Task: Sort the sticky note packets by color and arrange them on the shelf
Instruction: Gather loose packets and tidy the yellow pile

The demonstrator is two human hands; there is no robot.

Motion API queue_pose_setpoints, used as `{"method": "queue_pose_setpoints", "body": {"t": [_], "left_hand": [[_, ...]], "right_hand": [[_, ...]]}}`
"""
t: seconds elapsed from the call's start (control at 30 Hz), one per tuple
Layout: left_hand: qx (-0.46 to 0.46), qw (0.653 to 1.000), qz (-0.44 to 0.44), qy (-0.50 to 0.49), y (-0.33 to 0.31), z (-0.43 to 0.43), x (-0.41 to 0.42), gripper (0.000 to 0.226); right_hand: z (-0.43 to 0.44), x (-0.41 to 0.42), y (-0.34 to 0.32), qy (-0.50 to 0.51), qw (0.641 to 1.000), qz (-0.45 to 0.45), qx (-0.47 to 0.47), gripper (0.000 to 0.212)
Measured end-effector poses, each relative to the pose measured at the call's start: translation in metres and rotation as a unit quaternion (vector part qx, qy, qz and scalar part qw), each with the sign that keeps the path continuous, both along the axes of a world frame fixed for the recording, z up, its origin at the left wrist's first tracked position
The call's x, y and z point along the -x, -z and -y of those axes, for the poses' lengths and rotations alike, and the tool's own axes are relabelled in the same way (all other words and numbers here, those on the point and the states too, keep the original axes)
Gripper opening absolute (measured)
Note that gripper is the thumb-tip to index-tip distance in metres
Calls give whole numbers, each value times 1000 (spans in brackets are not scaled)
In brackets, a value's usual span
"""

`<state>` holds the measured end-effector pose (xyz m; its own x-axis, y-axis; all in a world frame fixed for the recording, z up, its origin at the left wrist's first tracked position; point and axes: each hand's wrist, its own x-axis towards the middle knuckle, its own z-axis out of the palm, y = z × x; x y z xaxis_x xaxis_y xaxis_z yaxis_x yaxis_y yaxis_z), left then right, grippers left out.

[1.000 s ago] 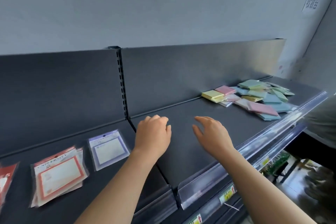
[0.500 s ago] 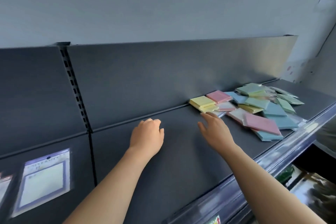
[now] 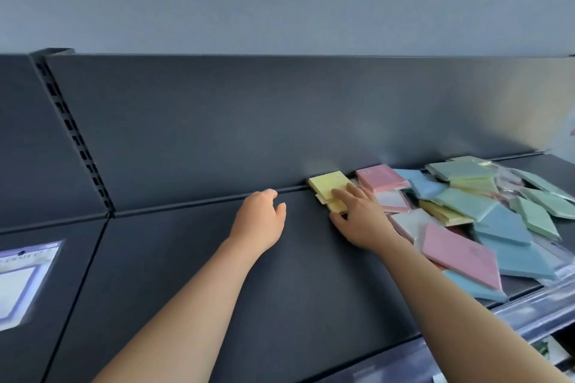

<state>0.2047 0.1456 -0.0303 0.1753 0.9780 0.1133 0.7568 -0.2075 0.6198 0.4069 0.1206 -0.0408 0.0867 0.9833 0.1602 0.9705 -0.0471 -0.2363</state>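
A loose heap of sticky note packets (image 3: 466,205) in pink, blue, green and yellow lies on the right part of the dark shelf (image 3: 217,289). At the heap's left end, against the back panel, sit two yellow packets (image 3: 326,188). My right hand (image 3: 357,218) lies on them with fingers straight on top and the thumb down at their near edge. A pink packet (image 3: 379,177) lies just right of the yellow ones. My left hand (image 3: 259,221) hovers over bare shelf to the left, fingers loosely curled, holding nothing.
A purple-framed packet (image 3: 21,280) lies on the neighbouring shelf section at far left. A slotted upright (image 3: 74,130) divides the two back panels. A clear plastic price rail (image 3: 529,308) runs along the shelf's front edge at right.
My view has swung right and closer to the heap. My right hand has reached forward onto the yellow packets. My left hand has moved forward a little and stays empty.
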Motion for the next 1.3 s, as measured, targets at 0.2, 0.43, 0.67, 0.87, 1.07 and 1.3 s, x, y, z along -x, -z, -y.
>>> {"method": "queue_pose_setpoints", "body": {"t": [0.2, 0.43, 0.67, 0.87, 1.07, 1.3], "left_hand": [[15, 1000, -1, -9, 3, -3, -3, 46], [46, 996, -76, 14, -2, 9, -9, 65], [77, 994, -68, -40, 0, 12, 4, 45], [99, 993, -3, -60, -9, 35, 24, 41], [109, 977, 143, -111, -14, 53, 71, 22], [80, 963, 194, -169, -22, 82, 144, 18]], "right_hand": [[22, 19, 1, -158, 977, -141, 25, 46], [7, 2, 0, 7, 997, -73, -10, 42], [4, 22, -3, 38, 997, -65, -10, 44], [13, 53, -11, -15, 973, -228, -21, 37], [25, 97, -22, -53, 959, -279, -26, 42], [42, 158, -37, -112, 938, -326, -44, 38]]}}
